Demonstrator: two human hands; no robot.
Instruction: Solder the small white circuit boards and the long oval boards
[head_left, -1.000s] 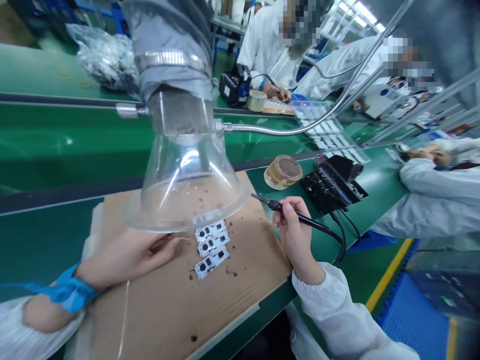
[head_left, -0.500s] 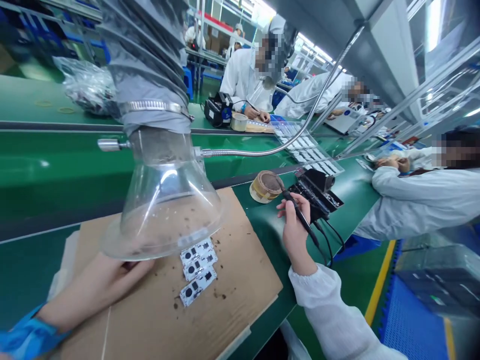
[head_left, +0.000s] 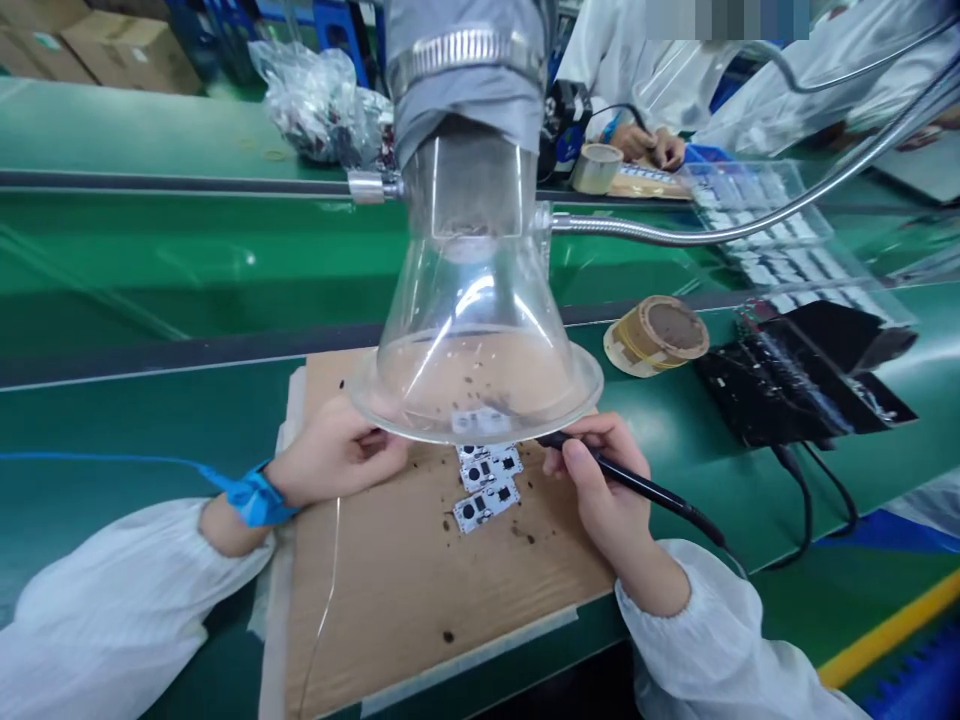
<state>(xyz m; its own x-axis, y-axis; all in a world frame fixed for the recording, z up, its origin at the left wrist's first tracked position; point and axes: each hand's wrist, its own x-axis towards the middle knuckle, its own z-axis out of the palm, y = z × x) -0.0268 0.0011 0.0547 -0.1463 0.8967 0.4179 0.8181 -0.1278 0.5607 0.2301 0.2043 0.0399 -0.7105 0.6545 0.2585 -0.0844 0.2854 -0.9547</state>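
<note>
My right hand (head_left: 607, 480) grips a black soldering iron (head_left: 637, 482) like a pen, its tip reaching under the clear fume hood (head_left: 472, 300) over the small white circuit boards (head_left: 486, 503). Several boards lie in a slanted row on the brown cardboard (head_left: 390, 600); the farthest shows through the hood. My left hand (head_left: 341, 450) is closed left of the boards, fingertips partly behind the hood's rim. A thin solder wire (head_left: 327, 600) runs up the cardboard to this hand. The blue wrist strap (head_left: 259, 497) is on my left wrist.
A round tip-cleaning pot (head_left: 667, 335) stands behind my right hand, beside a black iron stand (head_left: 802, 370). Across the green bench, a co-worker's hands (head_left: 656, 148) work near a clear tray of white parts (head_left: 772, 225). A metal gooseneck (head_left: 675, 236) crosses above.
My right hand has brought the soldering iron left from the round pot to the boards under the hood. My view has shifted, and more of my left arm shows.
</note>
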